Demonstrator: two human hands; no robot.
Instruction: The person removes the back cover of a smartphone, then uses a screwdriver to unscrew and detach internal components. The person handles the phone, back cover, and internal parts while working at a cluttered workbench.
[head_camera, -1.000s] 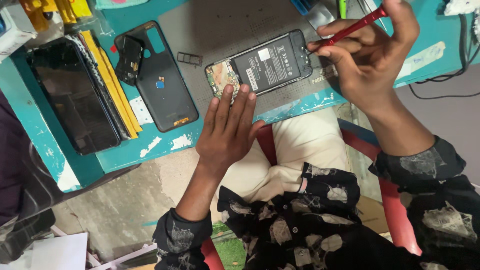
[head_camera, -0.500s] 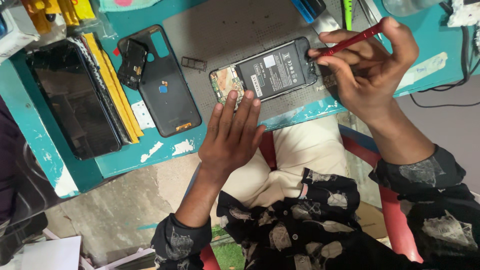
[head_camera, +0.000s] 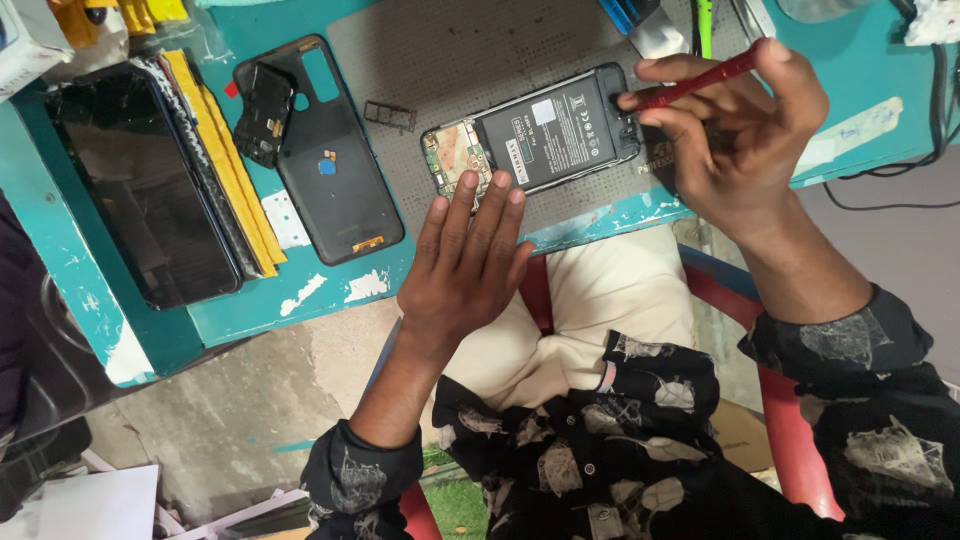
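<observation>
An opened phone (head_camera: 530, 135) with its black battery and circuit board showing lies on a grey mat (head_camera: 450, 60). My left hand (head_camera: 465, 260) lies flat, fingers together, with the fingertips pressing on the phone's near edge. My right hand (head_camera: 735, 140) grips a thin red screwdriver (head_camera: 700, 82), whose tip rests at the phone's right end.
A dark phone back cover (head_camera: 335, 160) with a small black part on it lies left of the mat, next to a tiny tray (head_camera: 390, 115). A black screen panel (head_camera: 140, 185) with yellow strips (head_camera: 225, 160) lies far left on the teal table (head_camera: 300, 300). Tools lie at the top edge; a cable runs at right.
The view has shifted slightly. My left hand's fingertips have stayed on the phone's edge, and my right hand has kept the screwdriver at the phone's right end.
</observation>
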